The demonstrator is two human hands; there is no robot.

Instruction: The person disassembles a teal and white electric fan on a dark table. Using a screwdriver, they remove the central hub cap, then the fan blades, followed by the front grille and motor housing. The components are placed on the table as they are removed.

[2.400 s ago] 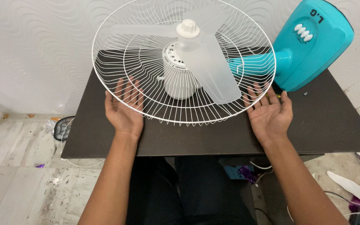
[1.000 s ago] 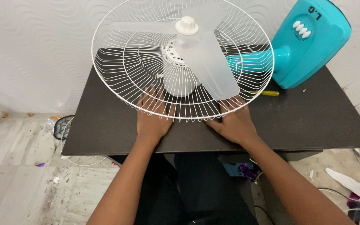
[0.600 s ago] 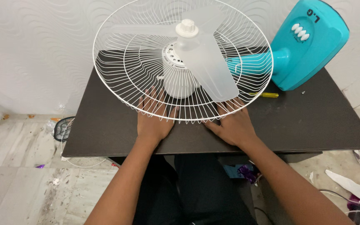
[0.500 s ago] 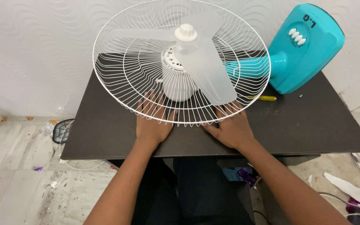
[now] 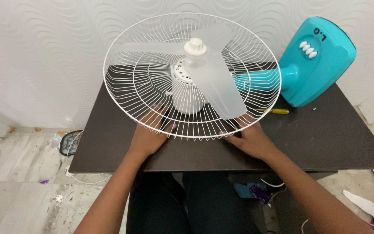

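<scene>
Left hand [image 5: 149, 135]: at the near left part of the white wire fan guard [image 5: 126, 97], fingers reaching up under its lower rim and showing through the wires; grip loosely curled against the guard, not wrapped fully round a wire as far as can be seen.
Right hand [image 5: 253, 139]: at the near right part of the same rim, back of the hand up, fingers spread and tucked beneath the wires; grip open, pressed against the guard from below.
Fan guard: a round bowl of thin white wires, tilted so its open face looks up and toward the camera, above the middle of the dark bench [image 5: 334, 138].
Blades [image 5: 219, 89]: translucent white, three of them, inside the guard, with a white cap [image 5: 195, 46] on the hub.
Motor housing [image 5: 187, 102]: white, behind the guard's centre, its near end close to the bench.
Fan base [image 5: 321, 60]: turquoise, with a row of white buttons, on the far right of the bench, its neck running left toward the guard.
Screwdriver [image 5: 278, 111]: yellow handle, lying on the bench just right of the guard, near the base.
Floor [image 5: 22, 173]: pale tiles at left with scraps, and a second wire guard [image 5: 71, 143] lying beside the bench's left edge.
</scene>
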